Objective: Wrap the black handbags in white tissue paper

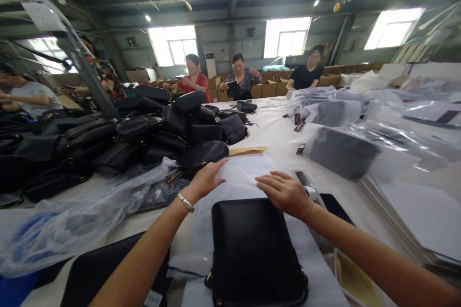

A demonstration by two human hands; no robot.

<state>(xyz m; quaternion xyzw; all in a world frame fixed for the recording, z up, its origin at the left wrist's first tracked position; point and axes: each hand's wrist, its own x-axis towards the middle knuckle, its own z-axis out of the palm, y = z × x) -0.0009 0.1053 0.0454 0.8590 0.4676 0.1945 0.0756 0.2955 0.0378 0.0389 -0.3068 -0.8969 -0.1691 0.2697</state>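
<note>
A black handbag [254, 249] with gold-coloured rings at its lower corners lies flat in front of me on a sheet of white paper [237, 177]. Beyond its upper left corner is my left hand [209, 180], open, thumb and fingers apart, over the left edge of the paper near the black bags. My right hand [286, 194] is over the bag's upper right corner; its fingers stretch out to the left above the paper, and nothing shows in them. Whether either hand touches the paper is hard to tell.
A heap of black bags [169, 127] fills the left, with clear plastic wrapping [118, 196] before it. To the right lie a wrapped bag [342, 151], a grey-white device [304, 182] and stacked white sheets [414, 216]. Several people stand across the table [270, 124].
</note>
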